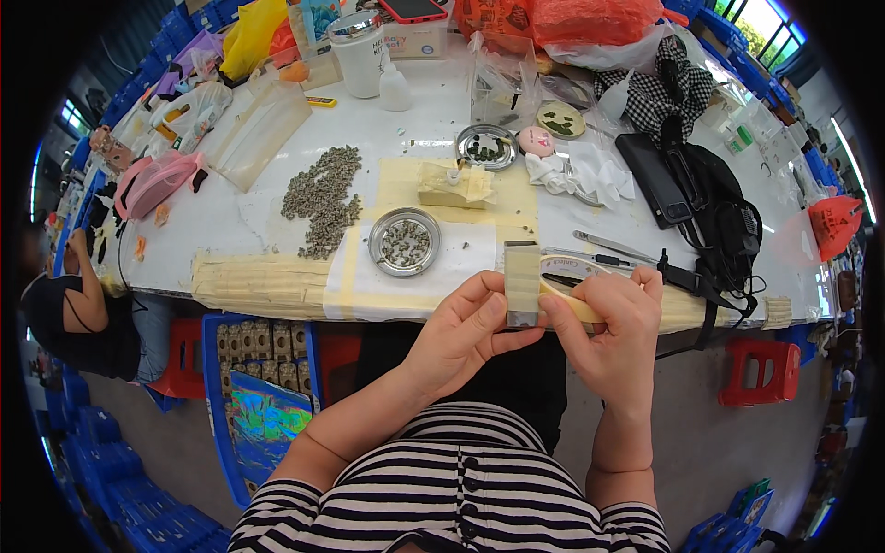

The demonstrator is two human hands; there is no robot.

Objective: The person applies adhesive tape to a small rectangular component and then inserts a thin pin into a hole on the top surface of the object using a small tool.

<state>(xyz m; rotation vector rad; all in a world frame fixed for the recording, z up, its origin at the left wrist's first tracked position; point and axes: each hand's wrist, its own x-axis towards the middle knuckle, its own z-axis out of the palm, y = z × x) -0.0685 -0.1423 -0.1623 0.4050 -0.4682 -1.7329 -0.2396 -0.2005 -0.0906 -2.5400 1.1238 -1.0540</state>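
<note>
Just above the table's front edge, my left hand (pixel 456 330) grips a small rectangular block (pixel 523 281) by its side and lower end. Its face looks covered with pale beige tape, and a grey end shows at the bottom. My right hand (pixel 607 332) pinches a roll of cream masking tape (pixel 573 306) right beside the block. The roll touches or nearly touches the block's right edge; whether a strip joins them I cannot tell. Behind the roll lie metal tweezers (pixel 616 246) and a dark pen-like tool (pixel 590 258), partly hidden.
Left of my hands stands a round metal dish (pixel 374 247) of small grey parts, with a loose pile of them (pixel 323 198) beyond. A tape-covered block (pixel 452 191) sits behind. A black bag (pixel 705 198) lies right. Another person (pixel 78 313) sits at far left.
</note>
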